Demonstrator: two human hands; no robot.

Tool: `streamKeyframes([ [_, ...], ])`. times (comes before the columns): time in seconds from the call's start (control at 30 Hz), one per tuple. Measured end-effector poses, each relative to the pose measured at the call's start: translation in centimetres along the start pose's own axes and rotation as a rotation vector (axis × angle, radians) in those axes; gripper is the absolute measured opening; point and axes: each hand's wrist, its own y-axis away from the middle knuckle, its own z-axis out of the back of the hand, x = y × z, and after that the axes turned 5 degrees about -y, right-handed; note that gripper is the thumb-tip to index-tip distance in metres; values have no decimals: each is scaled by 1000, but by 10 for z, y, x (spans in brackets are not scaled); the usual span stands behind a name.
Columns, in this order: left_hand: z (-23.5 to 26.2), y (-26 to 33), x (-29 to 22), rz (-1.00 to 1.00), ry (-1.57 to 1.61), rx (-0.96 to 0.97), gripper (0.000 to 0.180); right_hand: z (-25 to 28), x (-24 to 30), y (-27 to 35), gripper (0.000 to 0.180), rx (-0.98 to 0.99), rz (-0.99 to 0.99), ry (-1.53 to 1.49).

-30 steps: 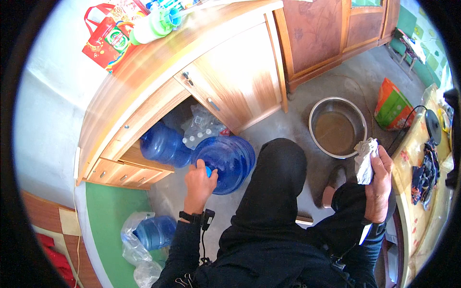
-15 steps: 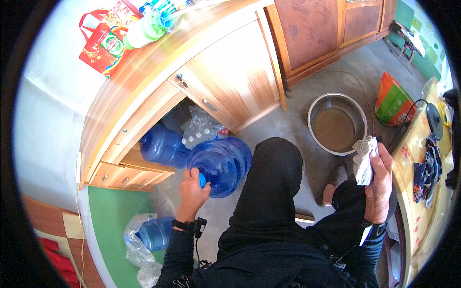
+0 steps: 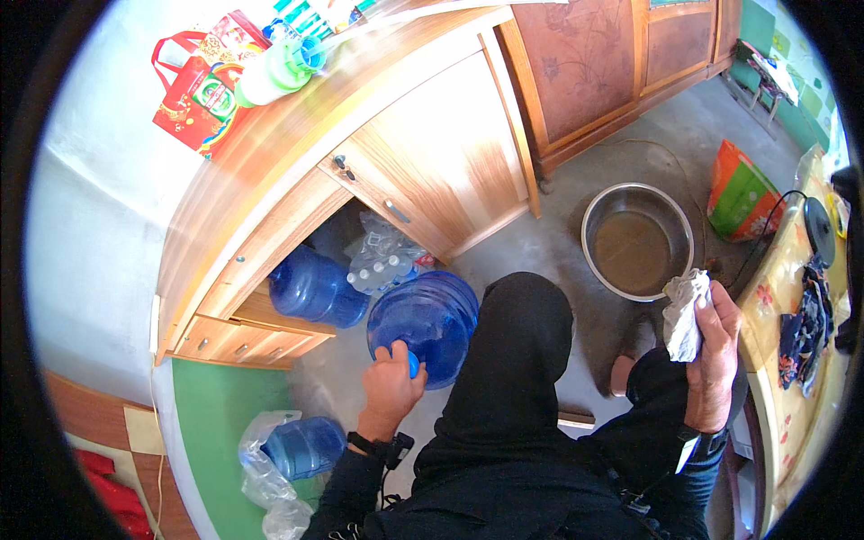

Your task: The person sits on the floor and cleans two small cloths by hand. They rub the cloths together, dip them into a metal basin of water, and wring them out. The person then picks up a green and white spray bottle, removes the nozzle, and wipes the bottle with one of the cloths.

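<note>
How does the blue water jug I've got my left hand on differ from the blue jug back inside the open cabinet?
The held jug lies out on the floor in front of the cabinet, in the grip of the left hand at its capped neck; the cabinet jug sits back inside the cabinet, untouched. The held jug looks larger, being nearer the camera, and a brighter blue; the cabinet jug is in shade. Both are translucent blue and the same shape.

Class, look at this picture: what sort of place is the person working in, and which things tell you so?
Probably a home kitchen or storeroom: a wooden cabinet with an open compartment, big blue water jugs on a concrete floor, and a steel basin.
</note>
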Motion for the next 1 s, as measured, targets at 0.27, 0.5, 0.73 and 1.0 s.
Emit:
streamKeyframes([
  [0.27, -17, 23, 3, 121, 95, -83, 53, -2, 7, 3, 23, 49, -6, -23],
  [0.5, -26, 37, 20, 283, 142, -70, 57, 2, 5, 1, 25, 43, -26, -38],
  [0.73, -31, 57, 34, 410, 215, -148, 52, -3, 7, -1, 26, 47, -48, -87],
  [1.0, -40, 75, 80, 552, 233, -148, 54, -10, 7, -4, 25, 33, -55, -50],
])
